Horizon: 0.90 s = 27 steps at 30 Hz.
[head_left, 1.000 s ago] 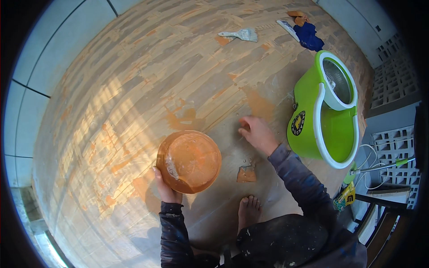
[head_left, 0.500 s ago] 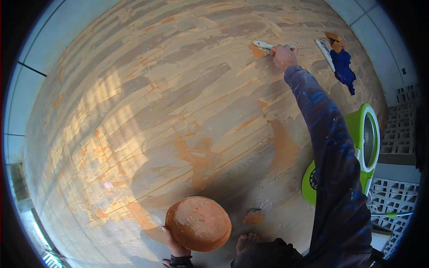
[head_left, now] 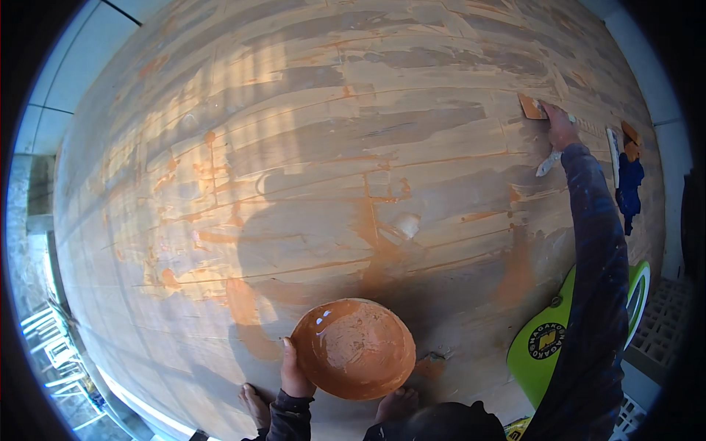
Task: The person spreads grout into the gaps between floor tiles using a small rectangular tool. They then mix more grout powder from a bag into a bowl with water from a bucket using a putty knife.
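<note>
My left hand [head_left: 295,373] holds a round brown-orange bowl [head_left: 354,349] by its left rim, thumb at the edge. The bowl is tilted so its inside shows, smeared with orange paste. At the far right my right hand [head_left: 562,128] reaches over the floor, closed on a small flat orange scraper [head_left: 531,107] that points left. A pale handle [head_left: 548,163] juts out beside the same hand, toward me; the hand hides how it joins.
Pale and orange filler streaks the floor [head_left: 316,220]. A blue cloth [head_left: 629,187], a long white strip [head_left: 612,158] and an orange block [head_left: 630,132] lie by the right wall. A green mop bucket [head_left: 540,345] stands near right, partly behind my arm.
The view has shifted left. The pale handle, which pointed left from my right hand, now points toward me, and the orange scraper sticks out left. The bowl is tilted more toward view.
</note>
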Motion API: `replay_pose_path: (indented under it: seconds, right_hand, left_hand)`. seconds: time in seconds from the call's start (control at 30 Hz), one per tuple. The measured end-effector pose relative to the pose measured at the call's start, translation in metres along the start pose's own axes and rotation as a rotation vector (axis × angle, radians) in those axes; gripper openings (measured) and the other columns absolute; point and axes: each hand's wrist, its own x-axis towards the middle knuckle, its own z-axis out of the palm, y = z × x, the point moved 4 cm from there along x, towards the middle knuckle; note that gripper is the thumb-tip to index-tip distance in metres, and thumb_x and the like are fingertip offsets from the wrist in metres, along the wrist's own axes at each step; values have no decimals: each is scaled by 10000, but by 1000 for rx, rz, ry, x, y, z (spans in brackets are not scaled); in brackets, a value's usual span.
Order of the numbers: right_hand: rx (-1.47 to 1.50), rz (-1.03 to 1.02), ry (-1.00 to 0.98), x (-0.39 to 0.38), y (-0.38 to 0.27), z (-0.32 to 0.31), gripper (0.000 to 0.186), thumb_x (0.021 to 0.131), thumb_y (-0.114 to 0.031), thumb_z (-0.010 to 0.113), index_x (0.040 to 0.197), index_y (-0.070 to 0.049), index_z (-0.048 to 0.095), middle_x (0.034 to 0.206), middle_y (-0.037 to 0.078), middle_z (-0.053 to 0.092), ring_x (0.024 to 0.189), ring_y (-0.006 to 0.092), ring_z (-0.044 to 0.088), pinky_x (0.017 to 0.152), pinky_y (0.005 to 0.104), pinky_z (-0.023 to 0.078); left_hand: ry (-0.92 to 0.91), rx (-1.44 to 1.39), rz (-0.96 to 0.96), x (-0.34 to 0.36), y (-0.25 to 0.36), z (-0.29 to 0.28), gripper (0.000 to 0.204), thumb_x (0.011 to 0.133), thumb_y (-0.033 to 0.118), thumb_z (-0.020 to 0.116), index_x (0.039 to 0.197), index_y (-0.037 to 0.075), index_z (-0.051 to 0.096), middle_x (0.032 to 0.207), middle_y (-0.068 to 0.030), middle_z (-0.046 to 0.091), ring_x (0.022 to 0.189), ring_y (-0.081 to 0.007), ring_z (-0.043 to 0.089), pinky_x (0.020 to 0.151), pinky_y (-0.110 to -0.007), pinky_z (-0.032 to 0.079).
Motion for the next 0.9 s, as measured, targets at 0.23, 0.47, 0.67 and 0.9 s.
replay_pose_path:
  seconds: [0.23, 0.47, 0.67, 0.9]
  right_hand:
    - [190, -135, -147, -6, -3, -18, 337, 863, -74, 624, 1200, -89, 610, 1122, 118, 624, 1069, 322, 593, 939, 399, 439]
    - [768, -270, -128, -57, -182, -158, 161, 1018, -128, 507, 960, 22, 524, 880, 96, 603, 810, 207, 601, 761, 333, 472]
    - [574, -819, -500, -223, -371, -261, 130, 966, -103, 519, 955, 19, 562, 776, 161, 653, 692, 334, 656, 657, 450, 499]
    - [236, -826, -362, -286, -471, -289, 139, 863, -49, 562, 966, 37, 597, 771, 223, 678, 778, 386, 692, 686, 471, 545]
  left_hand:
    - [4, -79, 17, 9, 13, 7, 705, 1039, 574, 346, 1477, 23, 382, 1441, -128, 498, 1314, -258, 485, 1131, -413, 364]
    - [-128, -226, 214, 19, 43, 17, 660, 1054, 538, 343, 1506, 56, 339, 1484, -109, 444, 1341, -246, 455, 1141, -397, 352]
    - [37, -77, 393, 11, 54, -3, 631, 1070, 498, 333, 1470, 12, 385, 1422, -114, 505, 1277, -223, 517, 1103, -360, 388]
    - [-144, 131, 709, -41, 72, 9, 628, 1095, 436, 262, 1498, -42, 323, 1487, -161, 425, 1387, -232, 395, 1158, -347, 299]
